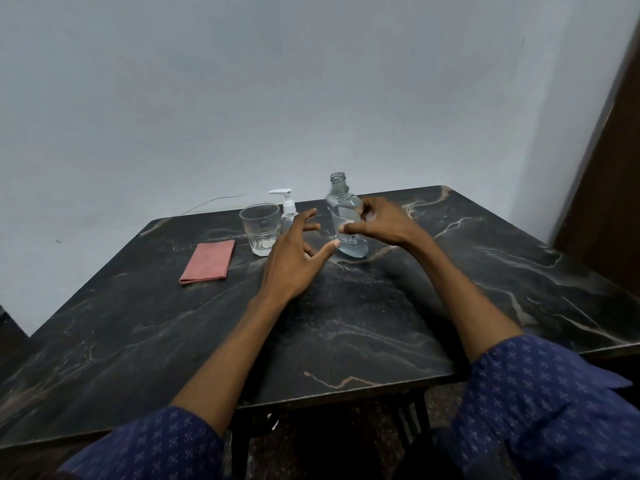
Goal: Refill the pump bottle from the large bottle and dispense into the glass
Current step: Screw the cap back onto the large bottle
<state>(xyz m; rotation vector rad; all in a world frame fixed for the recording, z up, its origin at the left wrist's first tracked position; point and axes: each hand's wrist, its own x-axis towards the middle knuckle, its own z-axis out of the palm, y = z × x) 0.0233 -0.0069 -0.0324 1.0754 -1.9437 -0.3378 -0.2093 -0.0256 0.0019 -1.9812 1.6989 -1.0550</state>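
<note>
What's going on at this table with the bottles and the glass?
A person sits at a dark marble table. Their right hand holds the large bottle, which is clear, has no cap on and stands upright on the table. The left hand hovers beside it, fingers spread, holding nothing. Behind that hand stands a small pump bottle, its pump in place, next to a glass. A folded pink cloth lies to the left.
</note>
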